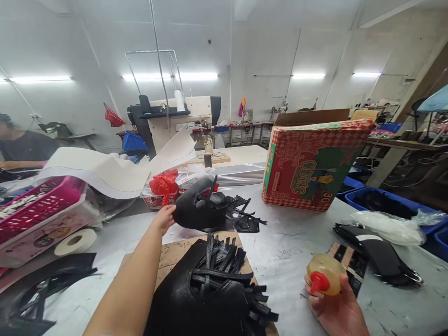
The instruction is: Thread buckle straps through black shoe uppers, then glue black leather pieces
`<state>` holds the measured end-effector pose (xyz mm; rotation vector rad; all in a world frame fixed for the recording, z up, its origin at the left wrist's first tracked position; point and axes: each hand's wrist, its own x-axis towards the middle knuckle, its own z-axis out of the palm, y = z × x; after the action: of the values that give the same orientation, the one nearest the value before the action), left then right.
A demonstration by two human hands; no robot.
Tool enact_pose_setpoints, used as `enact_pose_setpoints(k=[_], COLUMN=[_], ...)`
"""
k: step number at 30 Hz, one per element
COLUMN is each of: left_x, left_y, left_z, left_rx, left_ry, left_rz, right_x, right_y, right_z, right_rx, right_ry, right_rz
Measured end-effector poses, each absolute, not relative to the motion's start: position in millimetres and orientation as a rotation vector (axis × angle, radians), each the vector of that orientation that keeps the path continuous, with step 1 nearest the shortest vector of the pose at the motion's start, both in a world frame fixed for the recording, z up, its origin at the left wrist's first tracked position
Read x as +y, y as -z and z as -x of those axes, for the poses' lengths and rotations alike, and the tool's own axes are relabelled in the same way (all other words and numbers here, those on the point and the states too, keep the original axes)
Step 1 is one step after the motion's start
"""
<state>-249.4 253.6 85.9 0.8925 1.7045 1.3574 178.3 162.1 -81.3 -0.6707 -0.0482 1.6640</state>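
My left hand (165,218) pinches the left edge of a black leather piece (199,210) with cut-outs and dangling straps, raised over the table. In my right hand (339,303) is a glue bottle (326,273), squat and translucent yellow with a red nozzle that points toward me. Below the left hand lies a stack of similar black leather pieces (175,298), their many strap ends bunched at the right. That stack rests on a brown board (168,256). Just behind the bottle, a small block with black and tan stripes (353,266) sits on the table.
A red patterned carton (315,168) stands at the back right. Black straps with a metal ring (381,254) lie on the right. At left are a pink basket (52,200), a tape roll (75,241) and white sheets (98,170). A sewing machine (185,112) stands behind; a person (28,144) sits far left.
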Motion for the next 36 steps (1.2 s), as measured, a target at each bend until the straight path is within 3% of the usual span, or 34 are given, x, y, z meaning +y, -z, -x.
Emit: enact_pose_setpoints(k=[4,8,13,17,36], left_x=[244,202,121,94,119], left_y=[-61,-73,-78,-70,-65], left_z=[259,227,146,111,113], left_rx=[2.004,2.016,1.738,1.865,1.595], left_ry=[-1.203,-1.071,-0.302,-0.006,-0.211], left_rz=[-0.939,-1.220,-1.973,-2.222,-2.127], right_x=[162,163,159,153,143], right_y=[71,56,47,38,-15], right_z=[-179,-178,-176,-173,-145], right_rx=[-0.060,-0.044,-0.176,-0.282,-0.532], right_ry=[-1.716,-1.757,-1.702,-1.628,-1.468], right_rz=[0.697,0.731,0.693,0.670,0.685])
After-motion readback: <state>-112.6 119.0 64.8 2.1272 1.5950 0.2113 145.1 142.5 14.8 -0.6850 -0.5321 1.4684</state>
